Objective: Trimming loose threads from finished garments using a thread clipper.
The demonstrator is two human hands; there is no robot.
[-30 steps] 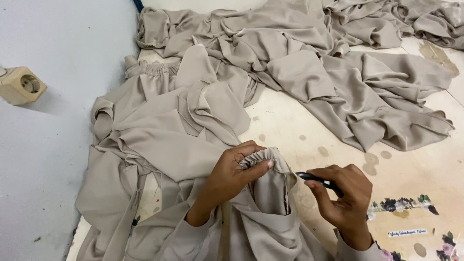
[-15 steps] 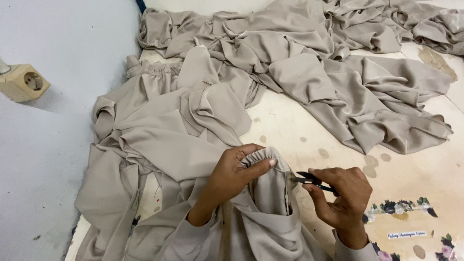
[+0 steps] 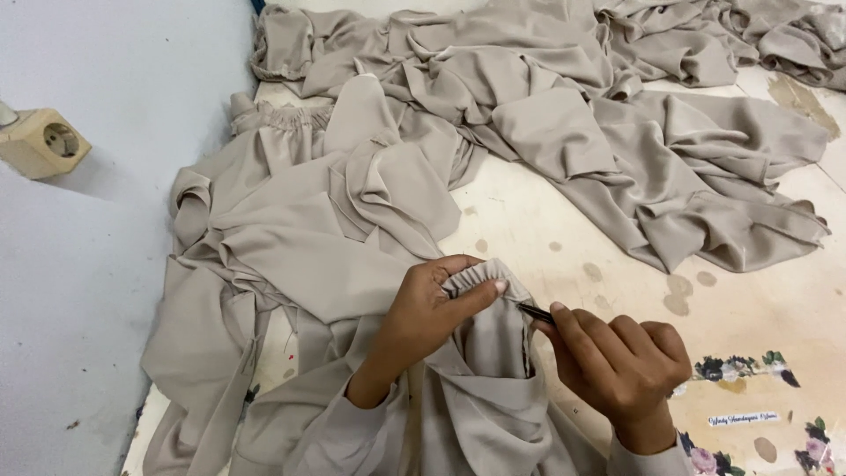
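My left hand (image 3: 425, 317) pinches the gathered elastic cuff (image 3: 480, 280) of a beige garment (image 3: 335, 256), thumb on top of the ruffled edge. My right hand (image 3: 617, 357) is closed around a small dark snipper (image 3: 535, 312), whose tip touches the right end of the cuff. The cuff's opening hangs between the two hands. Most of the tool is hidden inside the fist.
More beige fabric (image 3: 617, 132) lies heaped across the far and right side of a stained cream floor (image 3: 617, 264). A pale blue wall (image 3: 97, 264) with a cream socket (image 3: 42, 143) stands at the left. A floral patterned patch (image 3: 749, 414) shows at the lower right.
My right hand has moved left, bringing the snipper's tip up against the cuff. My left hand keeps its pinch on the cuff.
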